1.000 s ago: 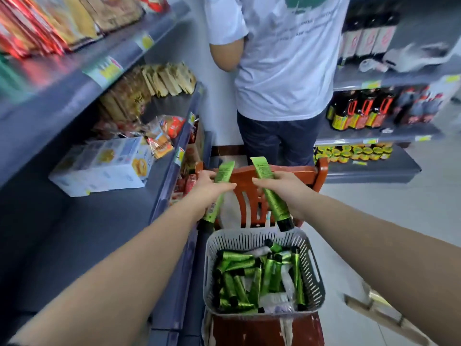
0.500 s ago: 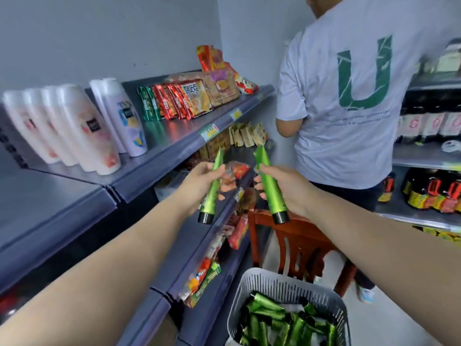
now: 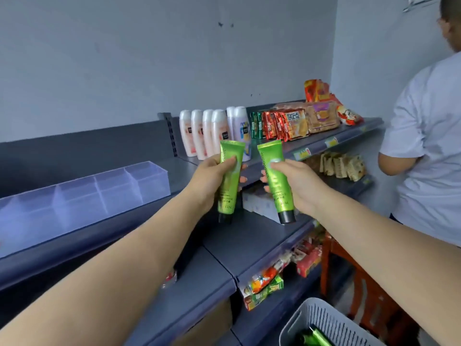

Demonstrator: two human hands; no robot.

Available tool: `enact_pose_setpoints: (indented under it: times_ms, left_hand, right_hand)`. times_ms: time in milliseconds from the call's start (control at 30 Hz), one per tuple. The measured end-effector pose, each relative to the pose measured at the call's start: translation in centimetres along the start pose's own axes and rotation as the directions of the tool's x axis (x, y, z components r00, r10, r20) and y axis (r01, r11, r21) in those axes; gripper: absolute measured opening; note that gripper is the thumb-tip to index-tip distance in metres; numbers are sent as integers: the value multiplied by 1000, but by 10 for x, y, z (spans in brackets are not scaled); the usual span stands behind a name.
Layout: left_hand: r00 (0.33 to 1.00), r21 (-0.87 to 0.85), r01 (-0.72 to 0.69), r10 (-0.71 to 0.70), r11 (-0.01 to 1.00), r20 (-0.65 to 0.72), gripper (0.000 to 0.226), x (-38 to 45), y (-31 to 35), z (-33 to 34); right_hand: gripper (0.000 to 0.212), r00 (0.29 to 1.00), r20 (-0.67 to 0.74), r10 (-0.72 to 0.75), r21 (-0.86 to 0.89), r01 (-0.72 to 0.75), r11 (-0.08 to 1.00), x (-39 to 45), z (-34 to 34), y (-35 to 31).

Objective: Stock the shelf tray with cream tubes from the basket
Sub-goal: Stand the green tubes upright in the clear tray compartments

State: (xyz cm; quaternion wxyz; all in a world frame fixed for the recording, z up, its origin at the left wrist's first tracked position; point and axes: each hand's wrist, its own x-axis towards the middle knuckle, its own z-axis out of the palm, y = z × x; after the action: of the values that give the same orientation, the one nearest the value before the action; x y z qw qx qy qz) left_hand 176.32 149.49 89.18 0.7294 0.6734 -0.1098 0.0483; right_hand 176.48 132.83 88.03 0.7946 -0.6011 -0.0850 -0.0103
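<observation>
- Far left of the frame: clear tray with dividers sitting on the upper shelf, compartments look bare from here.
- Left of centre: left hand wrapped around a green tube, thumb on the front, black cap pointing down.
- Just right of that, centre frame: right hand gripping a second tube the same way, cap down too. The two tubes are side by side, close but not touching, held up in front of the shelf edge, well right of the tray.
- Behind them, upper middle: row of white bottles, then snack packs further right.
- Lower right corner: grey basket with more green tubes poking out.
- Right edge: a person in a white shirt, facing away.
</observation>
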Motion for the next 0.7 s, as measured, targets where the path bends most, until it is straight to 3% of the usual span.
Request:
enact_pose_setpoints:
  times_ms: [267,700]
  left_hand:
    - [972,95,-108,125,990,-198,13,-48,66,-97]
    - [854,237,-185,275,954,-442,12,-152,158,-270]
  right_hand:
    - [11,966,257,-16,153,-24,988,6,120,-1]
    - [14,778,613,-139,239,-15,971,-22,338,-6]
